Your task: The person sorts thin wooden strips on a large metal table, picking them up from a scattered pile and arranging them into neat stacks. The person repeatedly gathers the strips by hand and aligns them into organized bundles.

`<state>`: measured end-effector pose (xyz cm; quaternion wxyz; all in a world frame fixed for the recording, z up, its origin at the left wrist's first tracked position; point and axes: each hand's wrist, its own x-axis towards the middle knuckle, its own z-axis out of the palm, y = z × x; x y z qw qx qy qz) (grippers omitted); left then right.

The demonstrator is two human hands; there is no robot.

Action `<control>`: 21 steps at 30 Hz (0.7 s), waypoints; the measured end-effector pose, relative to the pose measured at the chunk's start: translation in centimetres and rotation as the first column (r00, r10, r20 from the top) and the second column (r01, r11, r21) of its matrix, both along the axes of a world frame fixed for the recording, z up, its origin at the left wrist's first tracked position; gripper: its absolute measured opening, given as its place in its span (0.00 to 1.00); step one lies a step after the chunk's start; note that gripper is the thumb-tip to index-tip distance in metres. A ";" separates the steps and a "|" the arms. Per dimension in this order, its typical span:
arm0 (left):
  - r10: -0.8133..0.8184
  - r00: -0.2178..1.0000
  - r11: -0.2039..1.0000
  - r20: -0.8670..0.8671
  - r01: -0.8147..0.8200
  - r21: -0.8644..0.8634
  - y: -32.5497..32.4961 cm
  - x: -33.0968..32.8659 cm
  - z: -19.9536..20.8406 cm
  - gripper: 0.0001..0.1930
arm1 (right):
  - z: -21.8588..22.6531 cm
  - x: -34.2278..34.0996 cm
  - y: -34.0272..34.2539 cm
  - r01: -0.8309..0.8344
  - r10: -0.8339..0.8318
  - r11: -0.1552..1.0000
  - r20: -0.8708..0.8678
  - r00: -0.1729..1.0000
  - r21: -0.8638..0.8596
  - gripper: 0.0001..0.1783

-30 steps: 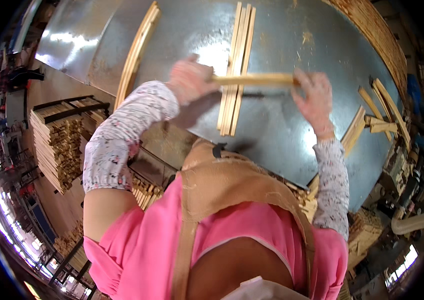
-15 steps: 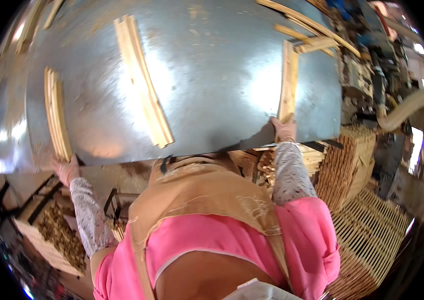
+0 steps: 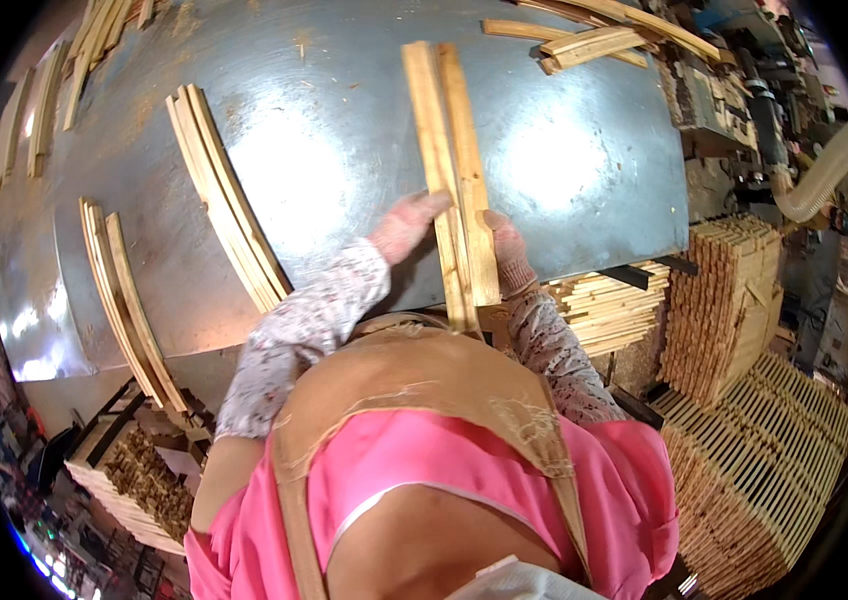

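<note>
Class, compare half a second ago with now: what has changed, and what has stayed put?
The left hand has let go of the left strips and joined the right hand on the pair of strips, which has moved left, away from the short block. The middle strips still lie on the table.

No legible lettering, labels, brands, numbers or signs anywhere in the head view.
</note>
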<state>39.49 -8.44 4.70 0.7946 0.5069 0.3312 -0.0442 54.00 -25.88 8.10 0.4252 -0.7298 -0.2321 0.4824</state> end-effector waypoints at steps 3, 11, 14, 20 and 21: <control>0.362 0.932 0.909 -0.028 -0.360 -0.208 -1.5 2.4 -0.9 0.33 | -0.2 1.5 1.7 -0.319 0.348 0.936 0.545 0.763 -0.152 0.18; 0.465 0.854 0.879 -0.235 -0.415 0.234 6.2 -6.2 -0.1 0.31 | -3.8 -0.2 7.2 -0.152 0.154 0.986 -0.029 0.988 0.066 0.22; 0.563 0.745 0.644 -0.356 -0.126 0.754 6.6 -10.2 1.0 0.29 | -1.5 -4.8 11.6 -0.024 0.023 1.000 -0.363 0.932 0.002 0.29; 0.691 0.552 0.338 -0.467 0.324 0.883 8.6 -17.6 1.0 0.40 | -4.6 -10.6 15.0 -0.071 0.115 0.992 -0.489 0.865 0.109 0.25; 0.698 0.509 0.426 -0.503 0.270 0.864 9.1 -18.2 1.4 0.48 | -5.4 -10.8 15.1 -0.103 0.159 0.983 -0.432 0.888 0.150 0.25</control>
